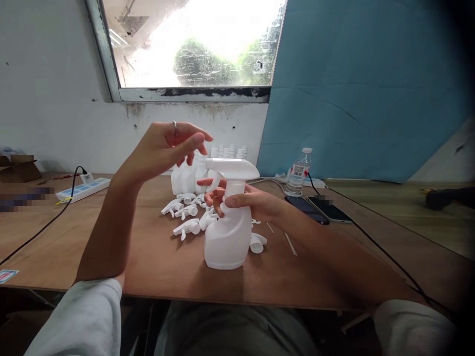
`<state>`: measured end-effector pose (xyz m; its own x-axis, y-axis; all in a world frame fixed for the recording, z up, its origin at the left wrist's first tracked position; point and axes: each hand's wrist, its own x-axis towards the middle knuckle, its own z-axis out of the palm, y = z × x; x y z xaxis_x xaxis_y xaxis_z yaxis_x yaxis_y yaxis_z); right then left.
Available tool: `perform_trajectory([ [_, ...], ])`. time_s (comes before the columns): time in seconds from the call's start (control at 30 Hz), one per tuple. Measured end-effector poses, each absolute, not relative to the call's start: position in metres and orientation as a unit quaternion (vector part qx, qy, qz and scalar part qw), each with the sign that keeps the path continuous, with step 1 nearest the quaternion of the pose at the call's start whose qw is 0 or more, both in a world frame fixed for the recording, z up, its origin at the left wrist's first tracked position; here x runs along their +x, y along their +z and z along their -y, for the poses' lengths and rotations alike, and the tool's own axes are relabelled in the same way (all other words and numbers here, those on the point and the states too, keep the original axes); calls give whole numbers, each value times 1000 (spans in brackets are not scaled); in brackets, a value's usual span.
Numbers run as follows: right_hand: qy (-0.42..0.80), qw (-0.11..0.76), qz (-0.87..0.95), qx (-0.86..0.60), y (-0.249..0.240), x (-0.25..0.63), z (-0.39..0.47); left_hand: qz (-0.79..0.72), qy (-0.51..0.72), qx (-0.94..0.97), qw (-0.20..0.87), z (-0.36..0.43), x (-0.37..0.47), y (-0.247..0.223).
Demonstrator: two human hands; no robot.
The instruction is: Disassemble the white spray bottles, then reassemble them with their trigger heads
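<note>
Right hand [256, 201]: closed round the neck of one white bottle [227, 247], thumb on the near side, fingers reaching past toward the trigger [214, 182]. Left hand [166, 146]: raised, fingers loosely curled and apart, holding nothing visible, near the nozzle at 10 o'clock.

Bottle: upright at the centre, near the front edge of the table [156, 262]; whether its base touches the wood cannot be told. Spray head [241, 169] on top, nozzle toward 9 o'clock. Judged light and probably unfilled; walls thin, likely to dent under a hard squeeze; smooth, apt to turn in dry fingers; not fragile. Head judged stiffer, its trigger the part that gives. Best holds: the narrowed neck for steadying, the broad lower body against twisting; trigger best left free.

Loose head [257, 244]: one, just beside the bottle, 2 o'clock. Straw [290, 244]: thin, white, 2 o'clock.

More heads [186, 227]: scattered, 10 to 11 o'clock.

Phones [306, 210]: two, dark-screened, side by side, 2 o'clock.

Power strip [83, 190]: white, 10 o'clock.

Other bottles [188, 180]: white, grouped, 11 to 12 o'clock, partly hidden by the hands.

Water bottle [297, 179]: clear, capped, 1 o'clock.

Window [222, 54]: farthest, 12 o'clock.
</note>
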<state>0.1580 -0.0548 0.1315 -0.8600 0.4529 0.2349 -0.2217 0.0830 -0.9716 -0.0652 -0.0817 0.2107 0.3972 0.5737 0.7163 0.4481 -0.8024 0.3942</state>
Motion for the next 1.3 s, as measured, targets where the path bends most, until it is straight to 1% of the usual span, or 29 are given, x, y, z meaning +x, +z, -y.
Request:
perform_trajectory([
  [0.07,652,267,703,-95,131,158,56,-341,421,839,51,73,-75,212],
  [0.1,636,282,710,-106,131,158,57,-365,368,854,45,67,-81,212],
  [0.17,609,308,719,-129,131,156,59,-412,199,887,53,55,-92,211],
  [0.23,605,309,721,-137,131,155,62,-447,7,890,93,46,-101,208],
  [0.27,607,305,721,-135,132,155,63,-456,-60,881,113,44,-103,207],
  [0.3,607,305,722,-134,132,154,64,-460,-96,874,127,42,-104,206],
  [0.33,603,311,722,-135,132,154,65,-458,-103,873,133,42,-104,206],
  [0.37,596,320,723,-138,132,153,65,-451,-85,879,132,44,-103,206],
  [0.47,584,340,724,-136,132,152,65,-384,26,916,112,54,-93,209],
  [0.57,601,324,721,-121,131,151,64,-294,135,943,79,67,-79,211],
  [0.63,607,307,723,-121,130,150,63,-264,215,939,42,75,-70,211],
  [0.77,602,305,727,-127,131,150,66,-272,348,897,-3,82,-61,208],
  [0.93,545,289,773,-148,137,159,69,-295,412,862,-18,90,-77,212],
  [1.0,504,314,789,-157,141,164,68,-321,458,829,-25,93,-93,216],
  [1.1,443,373,795,-179,152,173,64,-396,525,751,-60,90,-124,221],
  [1.2,395,428,787,-204,166,185,63,-462,558,685,-77,76,-161,224],
  [1.3,351,479,778,-206,182,202,67,-488,589,641,-68,53,-195,223],
])
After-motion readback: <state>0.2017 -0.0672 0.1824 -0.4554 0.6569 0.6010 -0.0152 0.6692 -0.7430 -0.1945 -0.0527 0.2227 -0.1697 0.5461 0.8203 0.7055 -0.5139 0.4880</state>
